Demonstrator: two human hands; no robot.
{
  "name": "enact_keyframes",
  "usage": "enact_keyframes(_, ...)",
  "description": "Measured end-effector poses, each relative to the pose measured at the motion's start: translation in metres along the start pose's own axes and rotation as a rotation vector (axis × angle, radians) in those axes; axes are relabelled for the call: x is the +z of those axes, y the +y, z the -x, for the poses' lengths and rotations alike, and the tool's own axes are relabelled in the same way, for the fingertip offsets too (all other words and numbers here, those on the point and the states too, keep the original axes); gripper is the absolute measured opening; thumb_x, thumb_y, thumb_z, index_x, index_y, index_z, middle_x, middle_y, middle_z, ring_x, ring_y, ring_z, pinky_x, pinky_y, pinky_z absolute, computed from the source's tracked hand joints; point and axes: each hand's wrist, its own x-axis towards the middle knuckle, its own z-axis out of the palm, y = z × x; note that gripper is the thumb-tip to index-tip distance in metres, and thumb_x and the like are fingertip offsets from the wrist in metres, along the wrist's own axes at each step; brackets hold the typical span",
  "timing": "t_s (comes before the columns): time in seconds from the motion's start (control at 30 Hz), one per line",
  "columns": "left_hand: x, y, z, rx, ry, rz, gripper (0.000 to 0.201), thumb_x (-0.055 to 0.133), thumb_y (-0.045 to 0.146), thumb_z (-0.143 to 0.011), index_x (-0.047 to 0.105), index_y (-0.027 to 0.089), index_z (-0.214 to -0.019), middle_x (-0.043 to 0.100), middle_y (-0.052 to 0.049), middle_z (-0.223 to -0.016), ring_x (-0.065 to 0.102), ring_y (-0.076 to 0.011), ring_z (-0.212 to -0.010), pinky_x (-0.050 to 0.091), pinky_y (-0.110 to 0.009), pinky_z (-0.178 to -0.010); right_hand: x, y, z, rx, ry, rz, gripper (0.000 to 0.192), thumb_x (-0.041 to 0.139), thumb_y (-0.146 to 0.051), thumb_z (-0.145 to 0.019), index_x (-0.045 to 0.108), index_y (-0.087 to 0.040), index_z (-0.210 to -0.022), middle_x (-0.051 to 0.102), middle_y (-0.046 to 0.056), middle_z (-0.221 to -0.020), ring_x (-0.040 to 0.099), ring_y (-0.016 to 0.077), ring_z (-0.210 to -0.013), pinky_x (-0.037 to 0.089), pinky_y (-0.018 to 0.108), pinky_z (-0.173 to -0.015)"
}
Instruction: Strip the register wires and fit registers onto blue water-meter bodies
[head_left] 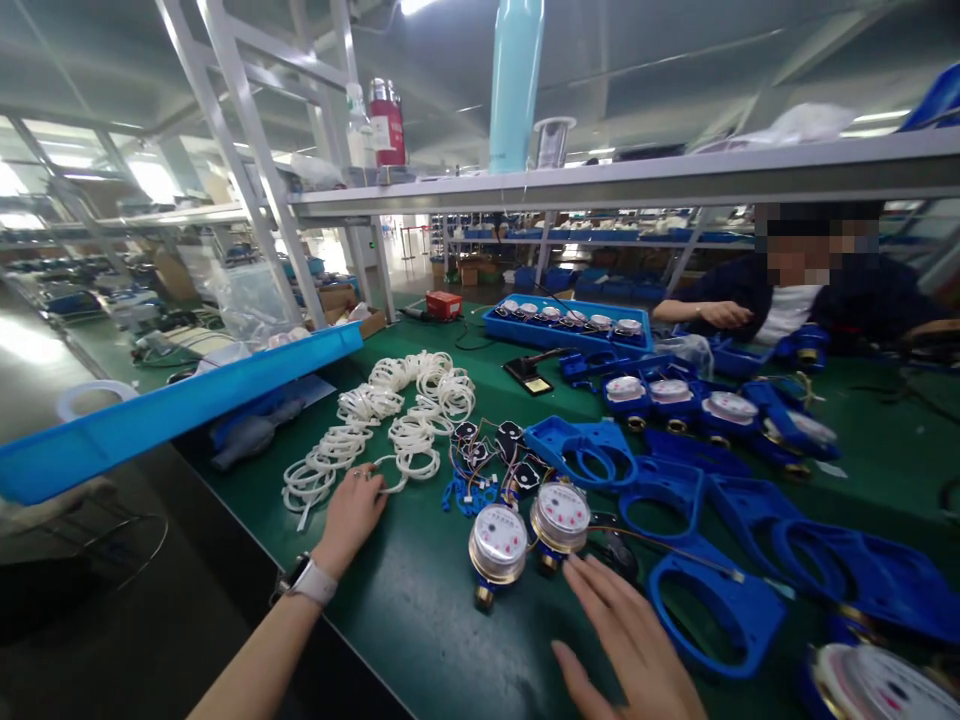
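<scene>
My left hand [354, 515], wearing a watch, is at the near edge of a pile of white rubber rings [405, 430]. Its fingers are bent down onto a white ring [401, 487] at the pile's near end, and the fingertips are partly hidden. Two round water meters [498, 543] with white dials stand side by side between my hands. Fingers stretched and thumb apart, my right hand [634, 640] is just in front of the right-hand water meter [560, 516] and holds nothing. Whether its fingertips touch that meter's brass fitting I cannot tell.
Blue plastic housings [712, 610] spread over the right side. Wired black modules [510, 440] and small blue parts [469, 495] lie behind the meters. Further back is a blue tray [570, 335] of meters. A co-worker's hand [724, 314] shows across the table. A shelf [600, 178] spans above.
</scene>
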Motion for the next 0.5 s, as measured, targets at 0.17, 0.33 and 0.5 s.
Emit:
enact_keyframes(0.17,-0.023,-0.003,0.030,0.068,-0.095,0.025,0.020,0.049,0.018,-0.086,0.067,0.017,-0.093,0.061,-0.008,-0.109,0.061,-0.0223,-0.095,0.050,-0.036,-0.084,0.052,-0.018,-0.065,0.049,-0.149,-0.008,0.072,0.073,-0.034,-0.074,0.046,-0.004,-0.134,0.047,0.016,-0.134,0.047,0.0331,-0.119,0.048,0.051,-0.095)
enact_keyframes(0.33,-0.044,-0.007,0.066,-0.020,-0.011,0.182,0.033,0.043,0.040,-0.090,0.070,0.023,-0.096,0.061,-0.007,-0.104,0.061,-0.0231,-0.096,0.048,-0.038,-0.085,0.066,-0.012,-0.075,0.138,-0.340,-0.114,0.063,0.075,-0.025,-0.071,0.056,-0.008,-0.129,0.056,0.016,-0.122,0.054,0.0325,-0.111,0.046,0.051,-0.097)
enact_keyframes(0.5,-0.049,0.005,0.091,-0.124,0.019,0.616,0.042,0.048,0.054,-0.085,0.071,0.020,-0.096,0.065,-0.006,-0.091,0.062,-0.0192,-0.083,0.049,-0.028,-0.073,0.043,-0.024,-0.052,0.077,-0.356,-0.194,0.065,0.077,-0.022,-0.068,0.056,-0.007,-0.128,0.057,0.018,-0.119,0.057,0.0314,-0.106,0.051,0.048,-0.090)
